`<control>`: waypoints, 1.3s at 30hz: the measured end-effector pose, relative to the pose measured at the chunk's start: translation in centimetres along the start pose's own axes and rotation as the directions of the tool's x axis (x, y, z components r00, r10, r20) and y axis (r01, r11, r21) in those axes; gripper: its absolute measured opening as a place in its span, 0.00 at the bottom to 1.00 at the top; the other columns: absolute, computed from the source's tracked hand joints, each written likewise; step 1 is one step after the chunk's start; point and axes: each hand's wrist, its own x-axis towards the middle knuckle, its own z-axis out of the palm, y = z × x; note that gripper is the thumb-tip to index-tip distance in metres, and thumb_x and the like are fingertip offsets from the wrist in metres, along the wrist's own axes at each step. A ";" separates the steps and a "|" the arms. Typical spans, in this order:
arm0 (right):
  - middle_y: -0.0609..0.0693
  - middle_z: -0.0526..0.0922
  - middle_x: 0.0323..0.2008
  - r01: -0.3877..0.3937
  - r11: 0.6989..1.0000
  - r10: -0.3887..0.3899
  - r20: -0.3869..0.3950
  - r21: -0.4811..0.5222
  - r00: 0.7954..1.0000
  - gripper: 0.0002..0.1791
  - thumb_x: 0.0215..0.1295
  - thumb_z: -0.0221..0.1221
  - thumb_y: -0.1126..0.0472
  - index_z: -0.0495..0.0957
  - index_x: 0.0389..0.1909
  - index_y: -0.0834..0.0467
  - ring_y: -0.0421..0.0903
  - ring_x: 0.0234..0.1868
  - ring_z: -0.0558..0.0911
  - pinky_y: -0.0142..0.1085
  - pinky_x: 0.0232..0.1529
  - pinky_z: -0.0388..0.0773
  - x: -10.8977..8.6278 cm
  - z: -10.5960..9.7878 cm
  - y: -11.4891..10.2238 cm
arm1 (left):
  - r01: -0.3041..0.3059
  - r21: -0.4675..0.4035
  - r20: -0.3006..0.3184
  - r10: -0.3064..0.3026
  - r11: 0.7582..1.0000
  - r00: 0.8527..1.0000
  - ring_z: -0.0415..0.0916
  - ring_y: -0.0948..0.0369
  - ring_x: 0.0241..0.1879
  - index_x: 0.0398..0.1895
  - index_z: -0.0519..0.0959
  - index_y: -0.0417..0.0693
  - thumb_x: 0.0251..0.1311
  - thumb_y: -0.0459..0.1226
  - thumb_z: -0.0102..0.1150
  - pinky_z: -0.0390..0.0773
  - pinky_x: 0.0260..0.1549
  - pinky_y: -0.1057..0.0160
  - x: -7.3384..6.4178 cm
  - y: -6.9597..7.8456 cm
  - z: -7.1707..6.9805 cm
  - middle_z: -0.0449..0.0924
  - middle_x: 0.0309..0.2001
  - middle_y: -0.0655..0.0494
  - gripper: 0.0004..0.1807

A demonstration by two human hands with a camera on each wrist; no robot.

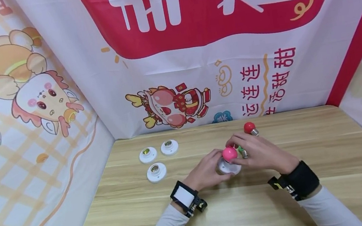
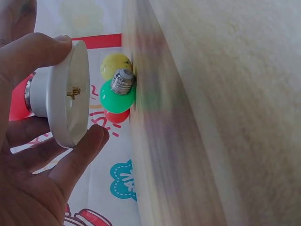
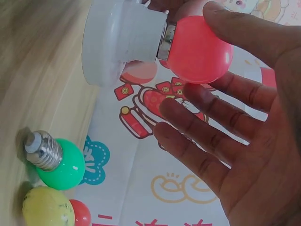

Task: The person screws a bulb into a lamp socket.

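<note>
My left hand (image 1: 207,172) grips a white round lamp holder (image 2: 56,94) by its rim, thumb on one side and fingers on the other. The holder is raised off the table, and brass screws show in its hollow underside in the left wrist view. A pink light bulb (image 3: 200,49) sits base-first in the holder's mouth, a strip of its metal cap still showing. My right hand (image 1: 258,152) pinches the pink globe between thumb and fingertips, its other fingers loosely spread. Close by the right hand lies a green bulb (image 3: 63,165), cap pointing outward.
Three more white lamp holders (image 1: 156,174) stand at the table's back left. Beside the green bulb are a yellow bulb (image 3: 47,207) and a red bulb (image 1: 249,127). A printed cloth (image 1: 168,69) hangs behind the wooden table (image 1: 140,217).
</note>
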 end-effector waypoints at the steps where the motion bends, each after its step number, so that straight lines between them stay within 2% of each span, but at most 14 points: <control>1: 0.50 0.85 0.56 0.003 1.000 -0.003 -0.002 -0.002 1.000 0.30 0.58 0.79 0.47 0.82 0.58 0.52 0.50 0.56 0.85 0.49 0.58 0.89 0.0 0.0 0.0 | -0.001 0.002 -0.001 0.001 1.000 1.000 0.79 0.62 0.64 0.75 0.71 0.51 0.64 0.48 0.75 0.80 0.65 0.69 0.0 0.0 0.0 0.77 0.68 0.54 0.39; 3: 0.52 0.83 0.61 0.014 1.000 -0.014 -0.001 0.002 1.000 0.32 0.59 0.78 0.46 0.81 0.62 0.53 0.52 0.62 0.84 0.53 0.60 0.87 0.0 -0.2 0.0 | -0.003 0.006 -0.004 0.003 1.000 1.000 0.79 0.62 0.64 0.75 0.71 0.50 0.64 0.49 0.75 0.80 0.65 0.69 0.0 0.0 0.1 0.77 0.67 0.53 0.39; 6: 0.52 0.80 0.67 0.046 0.998 -0.046 0.010 0.041 0.999 0.34 0.60 0.77 0.52 0.79 0.67 0.53 0.54 0.70 0.79 0.57 0.66 0.83 -0.1 -0.4 0.0 | -0.014 0.005 -0.009 0.014 1.000 1.000 0.79 0.61 0.64 0.76 0.70 0.50 0.64 0.49 0.75 0.80 0.65 0.68 -0.1 0.0 0.1 0.77 0.68 0.53 0.40; 10: 0.49 0.82 0.65 0.095 0.993 -0.097 0.020 0.076 0.995 0.32 0.55 0.75 0.66 0.81 0.64 0.53 0.53 0.70 0.79 0.56 0.70 0.80 -0.2 -0.4 0.0 | -0.029 0.005 -0.016 0.029 1.000 0.999 0.78 0.62 0.65 0.77 0.68 0.49 0.64 0.48 0.75 0.79 0.67 0.68 -0.1 -0.1 0.0 0.76 0.68 0.53 0.41; 12: 0.48 0.84 0.61 0.109 0.992 -0.110 0.013 0.071 0.994 0.30 0.54 0.75 0.68 0.83 0.60 0.53 0.52 0.67 0.81 0.54 0.69 0.81 -0.2 -0.4 0.0 | -0.033 0.007 -0.018 0.033 0.999 0.999 0.78 0.62 0.65 0.77 0.69 0.49 0.64 0.48 0.75 0.78 0.67 0.68 0.0 -0.1 0.1 0.76 0.67 0.53 0.41; 16: 0.46 0.85 0.57 0.096 0.994 -0.097 0.007 0.057 0.995 0.27 0.56 0.77 0.66 0.84 0.57 0.53 0.48 0.63 0.83 0.50 0.64 0.85 -0.2 -0.3 -0.1 | -0.037 0.012 -0.022 0.037 0.999 0.999 0.79 0.63 0.64 0.76 0.70 0.49 0.64 0.47 0.76 0.78 0.67 0.70 0.0 -0.1 0.1 0.77 0.67 0.54 0.40; 20: 0.46 0.85 0.56 0.052 0.997 -0.053 0.014 0.053 0.998 0.26 0.57 0.79 0.60 0.84 0.57 0.51 0.46 0.59 0.85 0.49 0.61 0.87 -0.2 -0.2 -0.1 | -0.037 0.014 -0.020 0.037 0.999 0.999 0.78 0.63 0.65 0.76 0.70 0.50 0.64 0.48 0.75 0.78 0.67 0.69 0.0 -0.2 0.2 0.77 0.68 0.54 0.40; 27: 0.48 0.87 0.52 -0.028 0.999 0.028 0.019 0.025 0.999 0.27 0.57 0.80 0.51 0.83 0.56 0.51 0.49 0.52 0.86 0.48 0.57 0.89 -0.2 -0.3 -0.1 | -0.013 -0.023 -0.004 0.013 1.000 1.000 0.77 0.63 0.66 0.77 0.70 0.53 0.65 0.48 0.75 0.79 0.67 0.69 0.1 0.0 0.3 0.76 0.70 0.55 0.40; 29: 0.49 0.87 0.52 -0.035 0.999 0.035 0.018 0.012 0.999 0.28 0.57 0.80 0.49 0.82 0.56 0.51 0.50 0.52 0.87 0.49 0.56 0.90 -0.2 -0.3 0.0 | -0.008 -0.024 -0.001 0.008 1.000 1.000 0.78 0.63 0.66 0.77 0.70 0.53 0.65 0.49 0.75 0.79 0.66 0.69 0.1 0.0 0.3 0.76 0.69 0.55 0.40; 32: 0.52 0.85 0.58 -0.031 1.000 0.031 0.021 -0.005 0.999 0.32 0.57 0.80 0.47 0.81 0.61 0.52 0.53 0.57 0.86 0.52 0.57 0.89 -0.2 -0.3 0.0 | -0.005 -0.019 -0.002 0.005 1.000 1.000 0.78 0.62 0.66 0.76 0.70 0.53 0.64 0.49 0.75 0.80 0.66 0.68 0.1 0.1 0.2 0.76 0.69 0.54 0.39; 36: 0.54 0.80 0.67 0.012 1.000 -0.013 0.038 0.015 0.999 0.36 0.58 0.79 0.55 0.78 0.68 0.52 0.56 0.68 0.81 0.56 0.64 0.85 -0.2 -0.4 -0.1 | 0.001 -0.023 -0.005 -0.001 1.000 1.000 0.77 0.61 0.68 0.78 0.69 0.53 0.65 0.50 0.74 0.79 0.68 0.66 -0.1 0.2 0.0 0.75 0.71 0.54 0.40; 39: 0.51 0.82 0.65 0.058 0.997 -0.059 0.039 0.041 0.997 0.34 0.57 0.77 0.64 0.80 0.66 0.53 0.54 0.69 0.80 0.55 0.67 0.83 -0.2 -0.5 -0.1 | -0.003 -0.025 -0.008 0.002 1.000 1.000 0.75 0.61 0.70 0.79 0.68 0.53 0.66 0.50 0.73 0.77 0.70 0.65 -0.1 0.2 0.0 0.74 0.73 0.53 0.41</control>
